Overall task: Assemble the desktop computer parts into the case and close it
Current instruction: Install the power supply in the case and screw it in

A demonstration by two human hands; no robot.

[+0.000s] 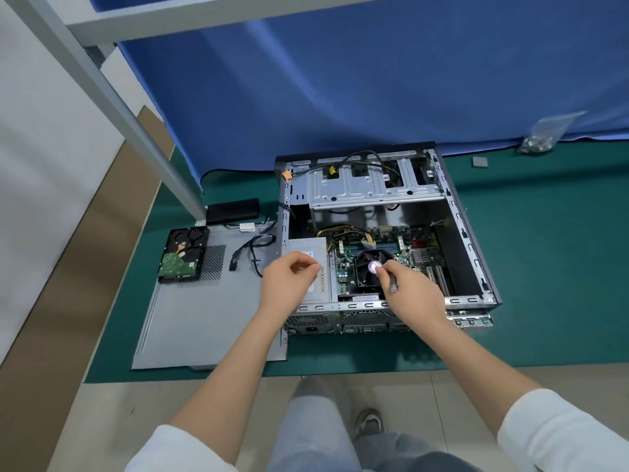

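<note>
A dark green mat covers the work surface. Behind it hangs a blue fabric backdrop. A slanted grey metal frame post stands at the left. Below lie pale floor tiles.

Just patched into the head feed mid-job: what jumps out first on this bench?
The open computer case lies mid-mat with both hands over it: the right hand holds a slim tool at the CPU fan, the left hand hovers above the power supply. To its left, a hard drive sits on the removed side panel, not yet installed.
</note>
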